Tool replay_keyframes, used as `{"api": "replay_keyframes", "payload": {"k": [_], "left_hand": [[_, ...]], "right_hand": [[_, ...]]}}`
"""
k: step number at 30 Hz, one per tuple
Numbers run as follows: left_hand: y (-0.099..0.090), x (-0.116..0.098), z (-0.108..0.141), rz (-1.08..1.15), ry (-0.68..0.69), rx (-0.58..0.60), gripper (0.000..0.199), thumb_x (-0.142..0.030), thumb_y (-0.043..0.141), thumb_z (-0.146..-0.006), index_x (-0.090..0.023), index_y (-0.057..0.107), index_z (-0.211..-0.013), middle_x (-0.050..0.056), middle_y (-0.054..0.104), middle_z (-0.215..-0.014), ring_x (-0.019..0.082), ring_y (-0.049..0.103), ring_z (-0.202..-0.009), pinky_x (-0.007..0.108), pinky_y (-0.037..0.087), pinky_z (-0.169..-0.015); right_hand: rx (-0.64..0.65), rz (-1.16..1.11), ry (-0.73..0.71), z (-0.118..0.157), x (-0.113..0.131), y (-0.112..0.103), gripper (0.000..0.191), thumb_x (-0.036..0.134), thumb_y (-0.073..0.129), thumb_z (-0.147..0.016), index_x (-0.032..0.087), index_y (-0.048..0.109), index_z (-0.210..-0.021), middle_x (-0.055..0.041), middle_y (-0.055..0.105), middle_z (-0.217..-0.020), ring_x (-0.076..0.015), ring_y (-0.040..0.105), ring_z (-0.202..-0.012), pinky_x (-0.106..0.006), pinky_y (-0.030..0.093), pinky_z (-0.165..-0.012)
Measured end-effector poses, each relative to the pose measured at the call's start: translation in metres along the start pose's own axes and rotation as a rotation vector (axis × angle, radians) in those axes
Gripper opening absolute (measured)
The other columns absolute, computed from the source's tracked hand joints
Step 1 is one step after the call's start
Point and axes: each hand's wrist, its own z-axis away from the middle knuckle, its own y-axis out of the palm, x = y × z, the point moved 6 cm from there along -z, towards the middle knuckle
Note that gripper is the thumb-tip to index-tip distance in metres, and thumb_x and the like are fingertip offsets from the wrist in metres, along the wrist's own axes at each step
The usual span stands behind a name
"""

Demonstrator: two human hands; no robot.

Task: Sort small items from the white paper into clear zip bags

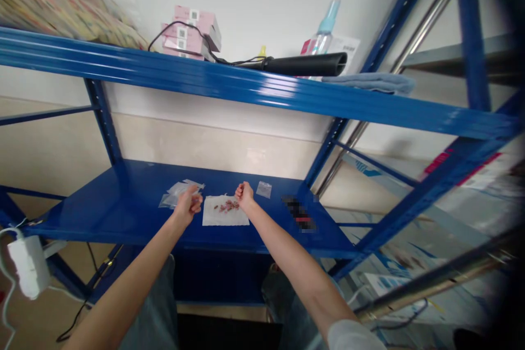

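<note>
My left hand and my right hand hover over a blue metal shelf, fingers curled inward. Whether either hand holds something small is hard to tell. Between them lies a white paper tissue bearing a small heap of reddish-brown bits. Neither hand clearly touches the tissue. Just beyond my left hand lie several clear plastic bags. A small clear bag sits beyond my right hand. Further right is a dark object, blurred out and impossible to identify.
A blue shelf beam crosses above my hands, bearing pink boxes, a black cable, a spray bottle, a black tube and a folded grey-blue cloth. Blue uprights frame the shelf. A white power adapter hangs at lower left.
</note>
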Motion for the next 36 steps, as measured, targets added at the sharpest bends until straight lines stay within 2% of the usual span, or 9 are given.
{"api": "replay_keyframes", "payload": {"k": [2, 4, 7, 9, 11, 16, 22, 28, 36], "left_hand": [[0.014, 0.015, 0.015, -0.013, -0.046, 0.035, 0.04, -0.043, 0.061, -0.079, -0.016, 0.059, -0.109, -0.005, 0.057, -0.052, 0.006, 0.032, -0.029, 0.02, 0.027, -0.035], [0.029, 0.029, 0.029, -0.114, -0.029, 0.09, 0.046, -0.039, 0.058, -0.082, -0.017, 0.056, -0.122, 0.0, 0.065, -0.066, 0.012, 0.051, -0.041, 0.023, 0.04, -0.043], [0.047, 0.034, 0.04, -0.496, 0.256, 0.159, 0.029, -0.025, 0.055, -0.082, -0.017, 0.066, -0.108, 0.009, 0.07, -0.089, 0.02, 0.068, -0.078, 0.034, 0.055, -0.069], [0.059, 0.035, 0.045, -0.789, 0.474, 0.206, 0.025, -0.018, 0.054, -0.081, -0.019, 0.071, -0.099, 0.011, 0.068, -0.105, 0.024, 0.065, -0.102, 0.042, 0.052, -0.091], [0.07, 0.041, 0.046, -1.028, 0.6, 0.277, 0.031, -0.015, 0.052, -0.084, -0.021, 0.072, -0.107, 0.012, 0.064, -0.122, 0.027, 0.058, -0.119, 0.045, 0.045, -0.104], [0.084, 0.068, 0.049, -1.381, 0.686, 0.433, 0.049, -0.029, 0.048, -0.096, -0.025, 0.05, -0.145, 0.012, 0.045, -0.154, 0.03, 0.035, -0.145, 0.053, 0.029, -0.118], [0.087, 0.087, 0.046, -1.496, 0.693, 0.424, 0.056, -0.04, 0.039, -0.101, -0.026, 0.035, -0.155, 0.01, 0.03, -0.163, 0.031, 0.022, -0.152, 0.056, 0.02, -0.121], [0.096, 0.088, 0.046, -1.498, 0.686, 0.423, 0.056, -0.042, 0.038, -0.101, -0.023, 0.037, -0.153, 0.012, 0.029, -0.163, 0.03, 0.023, -0.152, 0.054, 0.023, -0.12], [0.094, 0.091, 0.046, -1.524, 0.667, 0.392, 0.055, -0.039, 0.038, -0.101, -0.022, 0.038, -0.153, 0.012, 0.027, -0.164, 0.032, 0.023, -0.151, 0.055, 0.021, -0.12]], "right_hand": [[0.029, 0.015, -0.004, -0.005, -0.004, 0.006, 0.032, 0.028, 0.042, -0.092, 0.023, 0.039, -0.061, 0.0098, 0.031, -0.038, -0.0068, 0.022, -0.031, -0.018, 0.015, -0.033], [0.059, 0.035, 0.0, -0.009, -0.008, 0.01, 0.032, 0.028, 0.042, -0.092, 0.022, 0.041, -0.061, 0.0099, 0.031, -0.038, -0.0066, 0.022, -0.032, -0.018, 0.015, -0.034], [0.104, 0.079, 0.023, -0.011, -0.013, 0.011, 0.032, 0.03, 0.045, -0.091, 0.02, 0.046, -0.061, 0.0095, 0.034, -0.038, -0.0062, 0.023, -0.032, -0.017, 0.014, -0.035], [0.142, 0.115, 0.042, -0.012, -0.014, 0.011, 0.031, 0.031, 0.049, -0.09, 0.019, 0.049, -0.062, 0.0087, 0.038, -0.039, -0.0061, 0.024, -0.032, -0.017, 0.013, -0.035], [0.179, 0.148, 0.053, -0.011, -0.013, 0.011, 0.029, 0.032, 0.052, -0.089, 0.017, 0.053, -0.063, 0.0083, 0.04, -0.04, -0.006, 0.025, -0.033, -0.017, 0.012, -0.035], [0.244, 0.202, 0.031, -0.007, -0.009, 0.015, 0.029, 0.034, 0.057, -0.087, 0.015, 0.058, -0.065, 0.008, 0.043, -0.042, -0.0062, 0.031, -0.036, -0.016, 0.019, -0.038], [0.314, 0.281, 0.025, -0.01, -0.015, 0.018, 0.034, 0.032, 0.051, -0.091, 0.013, 0.063, -0.066, 0.0046, 0.048, -0.043, -0.009, 0.037, -0.038, -0.019, 0.023, -0.041], [0.37, 0.32, 0.026, -0.02, -0.015, 0.014, 0.038, 0.035, 0.052, -0.094, 0.013, 0.064, -0.066, 0.0021, 0.051, -0.045, -0.0097, 0.042, -0.041, -0.02, 0.029, -0.045], [0.44, 0.376, -0.047, -0.012, -0.009, 0.007, 0.04, 0.042, 0.054, -0.094, 0.013, 0.066, -0.069, -0.0071, 0.067, -0.061, -0.0151, 0.061, -0.056, -0.025, 0.045, -0.058]]}}
